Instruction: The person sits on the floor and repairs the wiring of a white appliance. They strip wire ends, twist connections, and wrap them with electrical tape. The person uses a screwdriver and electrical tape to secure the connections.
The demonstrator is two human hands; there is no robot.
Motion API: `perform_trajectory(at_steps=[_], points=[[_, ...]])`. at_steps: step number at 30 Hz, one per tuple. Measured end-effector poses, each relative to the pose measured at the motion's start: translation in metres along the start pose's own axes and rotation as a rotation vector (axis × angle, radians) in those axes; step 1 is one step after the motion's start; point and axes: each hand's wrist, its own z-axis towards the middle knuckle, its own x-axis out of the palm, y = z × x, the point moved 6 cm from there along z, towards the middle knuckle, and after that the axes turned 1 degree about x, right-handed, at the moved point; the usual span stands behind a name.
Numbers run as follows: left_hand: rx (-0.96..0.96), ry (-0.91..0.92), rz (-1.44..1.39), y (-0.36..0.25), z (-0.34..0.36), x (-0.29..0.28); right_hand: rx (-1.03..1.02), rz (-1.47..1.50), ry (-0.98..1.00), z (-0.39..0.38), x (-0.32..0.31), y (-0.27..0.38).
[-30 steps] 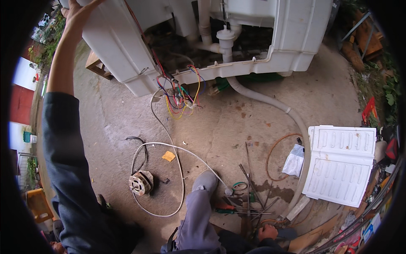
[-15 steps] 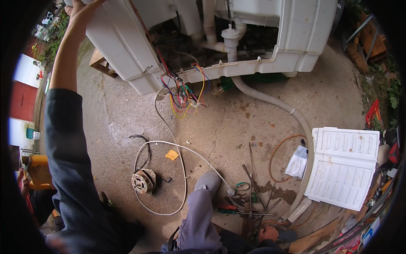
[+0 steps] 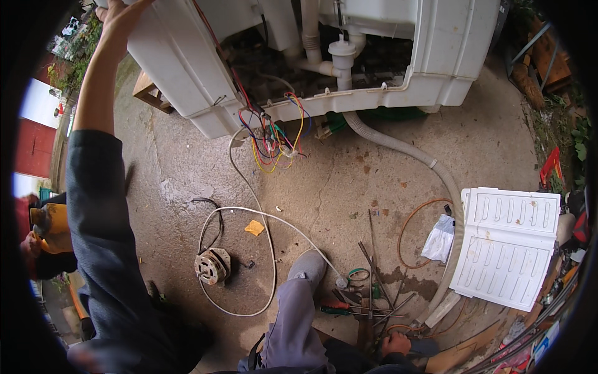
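My left hand [image 3: 122, 17] reaches up to the top left corner of a white plastic washing machine [image 3: 165, 75], its fingers over the edge and partly cut off by the picture's rim. The machine's panel opening shows a white drain valve [image 3: 342, 55] and pipes. A bundle of coloured wires [image 3: 274, 140] hangs out below. Low in the picture, my right hand [image 3: 395, 343] is curled near the ground beside a dark grey piece [image 3: 423, 347]; what its fingers hold, if anything, is hidden. A loose motor [image 3: 212, 267] lies on the concrete, within a loop of grey power cable [image 3: 269, 234].
A grey corrugated hose [image 3: 398, 144] curves down the right side beside a white louvred panel [image 3: 506, 246]. Screwdrivers [image 3: 336, 310] and metal rods lie by my foot [image 3: 307, 268]. At far left, another person's hand [image 3: 31, 246] is at a yellow container [image 3: 53, 227].
At the far left, the other person and the yellow container have shifted farther up the picture. Both my hands stay where they were.
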Motion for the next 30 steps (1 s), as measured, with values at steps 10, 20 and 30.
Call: perform_trajectory(at_steps=[10, 20, 30], points=[[0.006, -0.024, 0.005, 0.003, -0.007, 0.009, 0.034, -0.008, 0.041, 0.000, 0.000, -0.006], [0.033, 0.040, -0.019, 0.005, 0.005, 0.003, 0.026, -0.001, 0.034, -0.001, 0.008, -0.007], [-0.048, -0.011, -0.002, 0.006, -0.002, 0.007, 0.029, -0.005, -0.021, -0.001, 0.000, -0.006]])
